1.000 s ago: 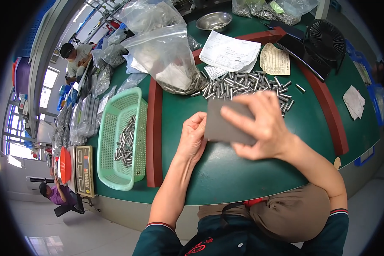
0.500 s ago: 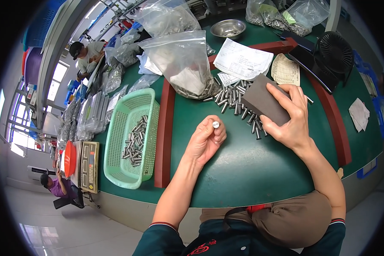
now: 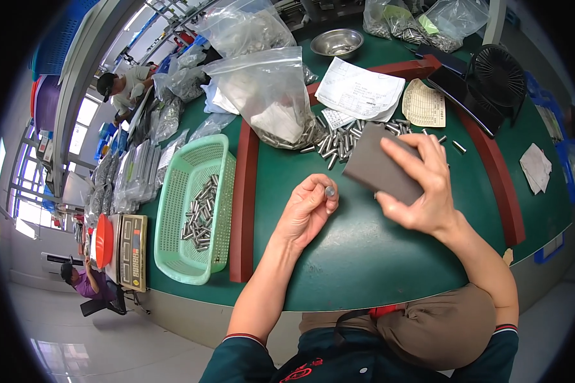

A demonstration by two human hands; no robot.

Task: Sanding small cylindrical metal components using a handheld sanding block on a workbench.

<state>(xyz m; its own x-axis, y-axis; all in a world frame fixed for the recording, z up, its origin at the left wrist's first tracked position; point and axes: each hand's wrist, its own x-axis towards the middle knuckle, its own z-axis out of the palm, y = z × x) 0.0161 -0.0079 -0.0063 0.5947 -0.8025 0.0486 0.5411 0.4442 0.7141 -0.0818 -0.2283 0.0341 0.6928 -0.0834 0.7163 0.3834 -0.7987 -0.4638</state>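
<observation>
Between the thumb and fingers of my left hand (image 3: 308,210) a small metal pin (image 3: 329,191) is pinched, its round end showing. My right hand (image 3: 426,191) grips a dark grey-brown block (image 3: 386,161), thumb on the near side and fingers over the far side. The block is tilted, its left corner close to the pin but apart from it. Behind it lies a heap of shiny metal pins (image 3: 344,142), partly hidden by the block. A green plastic basket (image 3: 227,210) to the left of my left arm holds several more pins.
Red bars (image 3: 243,210) border the green table on the left, right and far side. A clear bag of pins (image 3: 268,102), papers (image 3: 358,89), a metal bowl (image 3: 337,43) and a black fan (image 3: 497,71) stand beyond. A scale (image 3: 133,252) sits left; two people work farther off.
My right hand has moved the block left and nearer to the pin, uncovering some pins at the heap's right side. My left hand has turned the pin slightly.
</observation>
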